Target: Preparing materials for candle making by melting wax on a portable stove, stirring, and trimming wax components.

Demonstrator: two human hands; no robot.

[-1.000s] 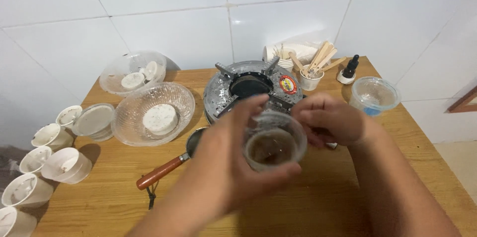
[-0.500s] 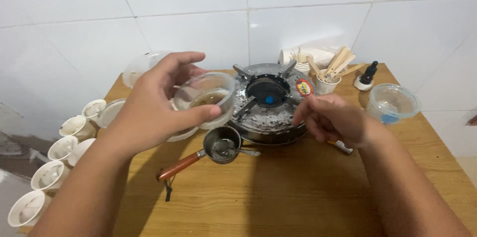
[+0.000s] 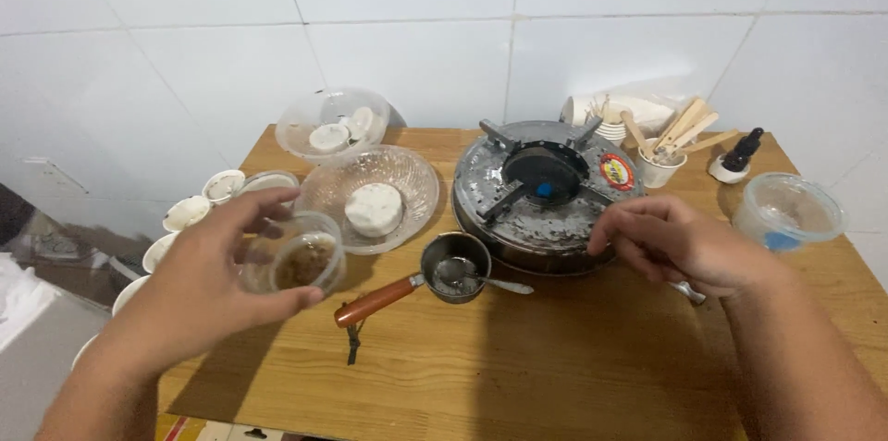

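Head view: the left hand (image 3: 199, 288) has carried the small clear plastic cup (image 3: 298, 261) away from the middle of the table, where it was held over the stove a second ago, out to the left side, and now holds it low above the wooden table (image 3: 518, 376), near the row of small white cups (image 3: 188, 213) at the left edge. Its fingers are wrapped around the cup's wall, thumb on the near side; brownish matter sits inside. The right hand (image 3: 680, 242) has drawn back from the cup and hovers by the round metal stove (image 3: 541, 196), fingers loosely curled and apart; it does not appear to hold anything, though the palm is turned down and hidden. With the cup out of the way, the small long-handled pot (image 3: 453, 267) and the spoon in it show plainly. What the brown matter is cannot be made out. A metal piece pokes out under the right wrist, mostly covered. The lowest white cups are cut off by the left arm.
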